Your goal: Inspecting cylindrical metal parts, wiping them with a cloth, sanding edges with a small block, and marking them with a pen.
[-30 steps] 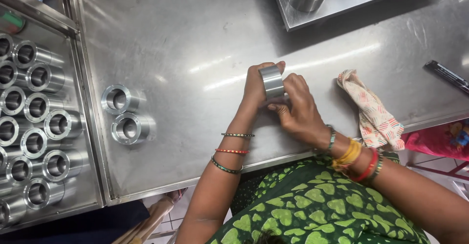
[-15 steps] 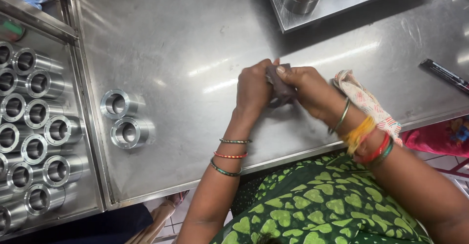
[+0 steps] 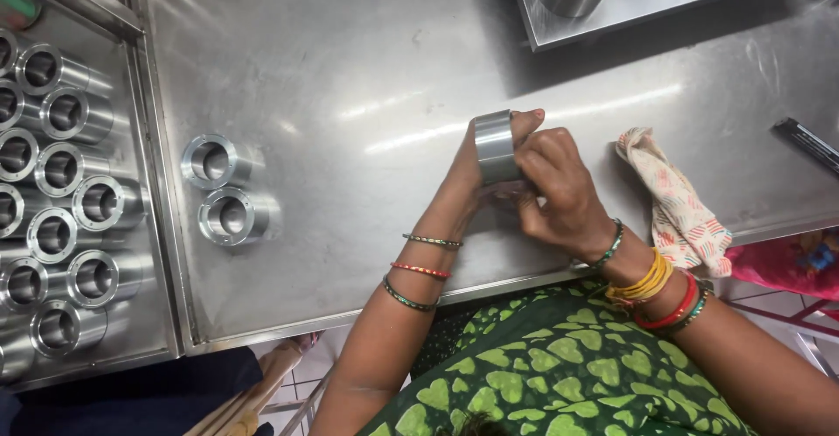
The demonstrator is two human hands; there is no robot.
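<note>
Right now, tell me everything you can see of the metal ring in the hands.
The metal ring is a short, shiny steel-looking cylinder with a smooth, brushed outer wall. It is held above the steel table, its curved side toward the camera, so its bore is hidden. The left hand grips it from the left, fingertips over its top edge; the right hand presses against its right side.

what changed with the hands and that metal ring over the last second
Half a second ago the right hand covered the short shiny metal cylinder; now it has slid down, baring it. The left hand still holds it. The two steel sleeves and patterned cloth stayed put.
</note>
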